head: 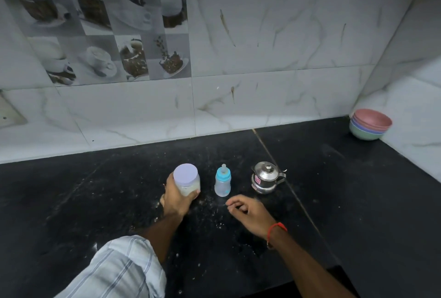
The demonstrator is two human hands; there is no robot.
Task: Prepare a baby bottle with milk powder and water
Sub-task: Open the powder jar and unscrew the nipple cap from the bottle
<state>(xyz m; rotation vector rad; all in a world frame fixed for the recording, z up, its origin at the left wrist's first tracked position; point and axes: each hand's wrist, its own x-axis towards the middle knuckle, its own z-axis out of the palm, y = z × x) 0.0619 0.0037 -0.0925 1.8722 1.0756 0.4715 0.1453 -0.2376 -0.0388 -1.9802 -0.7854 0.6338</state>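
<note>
Bottle (pixel 222 181): one, small, clear with a blue collar and teat on, standing upright on the black counter (pixel 334 190), between the jar (pixel 186 179) and the kettle (pixel 266 177), touching neither. One jar, lilac lid on, white powder inside; the left hand (pixel 175 198) grasps it from the near side, fingers wrapped round its body. One steel kettle, lid on, with a pink label. The right hand (pixel 248 211) hovers just in front of the bottle, fingers loosely curled, thumb and forefinger close together; I cannot tell whether they pinch anything. A red thread (pixel 276 227) circles that wrist; a striped sleeve (pixel 119 269) is rolled up on the left arm.

Four bowls (pixel 370 124) sit stacked in the far right corner, pink on top. White specks dust the counter around the hands. Marbled tiles (pixel 262 47) back the counter, with a panel of cup pictures (pixel 102 28) at left.
</note>
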